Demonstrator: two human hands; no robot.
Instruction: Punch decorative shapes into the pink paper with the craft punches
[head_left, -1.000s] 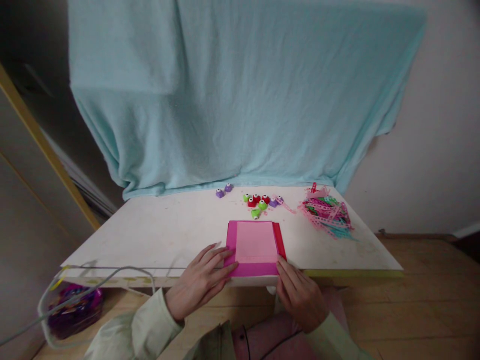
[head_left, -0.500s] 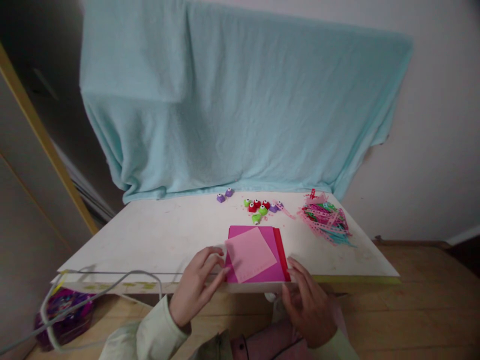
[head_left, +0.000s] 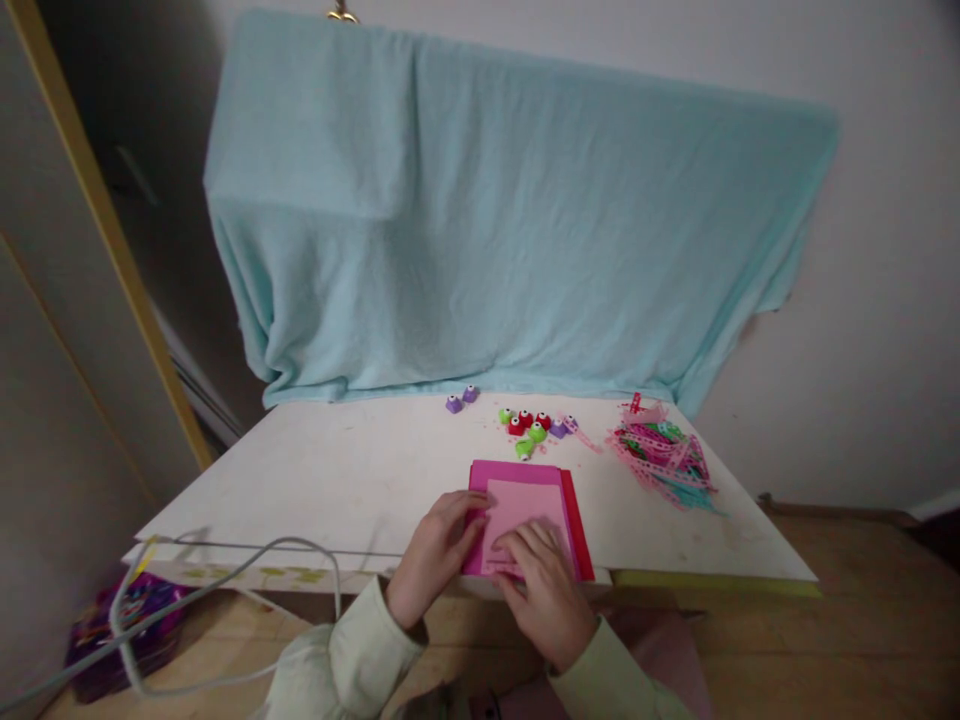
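A white desk (head_left: 337, 480) stands against a pale wall, its near edge facing the person. A light blue cloth (head_left: 510, 220) hangs behind it and drapes down to the desk's far edge. At 9 o'clock a yellow-trimmed door panel (head_left: 82, 300) leans in; the floor (head_left: 825, 640) at 4 o'clock is wood. A grey cable (head_left: 225, 560) loops over the desk's near left corner, above a purple bag (head_left: 105, 640) on the floor.

Both arms in pale green sleeves reach up from 6 o'clock, the forearms converging on the paper stack (head_left: 525, 515) at the desk's near edge. The left hand (head_left: 439, 550) rests on the stack's left edge, fingers loosely curled, gripping nothing that can be seen. The right hand (head_left: 544, 590) lies palm down, fingers spread flat on the light pink sheet (head_left: 525, 505) that tops the magenta and red sheets.

At 12 o'clock from the stack sit small punches (head_left: 529, 428) in red, green and purple. At 2 o'clock lies a heap of strips (head_left: 664, 455), pink and teal.
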